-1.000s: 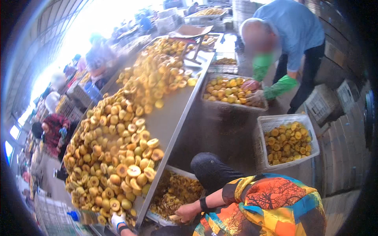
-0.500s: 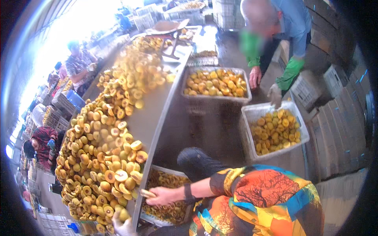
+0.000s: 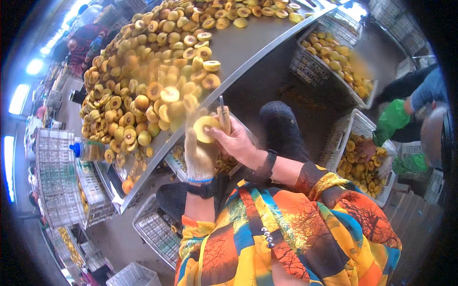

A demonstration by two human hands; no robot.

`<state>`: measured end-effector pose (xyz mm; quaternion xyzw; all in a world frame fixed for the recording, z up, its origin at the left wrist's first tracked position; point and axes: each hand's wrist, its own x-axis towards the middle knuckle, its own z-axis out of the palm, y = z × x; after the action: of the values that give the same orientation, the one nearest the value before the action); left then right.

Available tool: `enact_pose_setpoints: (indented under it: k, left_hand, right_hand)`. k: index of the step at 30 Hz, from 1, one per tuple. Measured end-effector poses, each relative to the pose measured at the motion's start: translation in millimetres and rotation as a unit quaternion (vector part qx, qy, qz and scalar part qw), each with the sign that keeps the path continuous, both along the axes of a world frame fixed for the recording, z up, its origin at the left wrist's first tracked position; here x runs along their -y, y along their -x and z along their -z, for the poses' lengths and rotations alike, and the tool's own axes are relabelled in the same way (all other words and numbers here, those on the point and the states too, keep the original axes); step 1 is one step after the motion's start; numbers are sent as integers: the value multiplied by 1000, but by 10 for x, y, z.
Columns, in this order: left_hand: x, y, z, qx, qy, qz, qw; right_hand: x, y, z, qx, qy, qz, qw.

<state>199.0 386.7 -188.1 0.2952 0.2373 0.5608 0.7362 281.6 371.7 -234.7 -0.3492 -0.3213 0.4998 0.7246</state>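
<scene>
My left hand (image 3: 197,157), in a white glove, holds a halved yellow fruit (image 3: 204,126) with its cut face up. My bare right hand (image 3: 237,142) grips a small tool with a wooden handle (image 3: 223,115) and a metal end pointing up, its thumb resting on that fruit's cut face. Both hands are just beside the rim of a sloped metal table (image 3: 253,60), heaped with halved fruit (image 3: 126,112). Below them a crate of small pieces (image 3: 224,164) is partly hidden by my arms.
A co-worker's green-sleeved arms (image 3: 389,121) reach into a crate of fruit (image 3: 350,188) at right. Another full crate (image 3: 329,57) stands beyond. A blue-capped bottle (image 3: 90,151), stacked crates (image 3: 52,176) and a crate on the floor (image 3: 152,231) are at left. Other people are at far left.
My view has tipped down toward my lap. My left hand has come up from the heap with a fruit half to meet my right hand. The co-worker's hands have moved into the nearer crate.
</scene>
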Motion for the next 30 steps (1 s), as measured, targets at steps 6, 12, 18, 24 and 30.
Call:
enact_pose_setpoints:
  k: [6, 12, 18, 24, 30]
  left_hand:
    - [-202, -257, 191, -185, 102, -77, 974]
    - [-194, -216, 159, -374, 59, 73, 923]
    - [-321, -567, 335, -304, 59, 317, 897]
    - [-322, -858, 339, -205, -5, 181, 962]
    - [-165, -1235, 434, -183, -31, 77, 980]
  right_hand:
    - [167, -396, -90, 336, 66, 42, 939]
    - [332, -807, -224, 357, 80, -27, 930]
    - [353, -1223, 24, 303, 106, -208, 924]
    - [413, -1367, -110, 76, 133, -133, 979]
    - [283, -1313, -171, -162, 175, 29, 971]
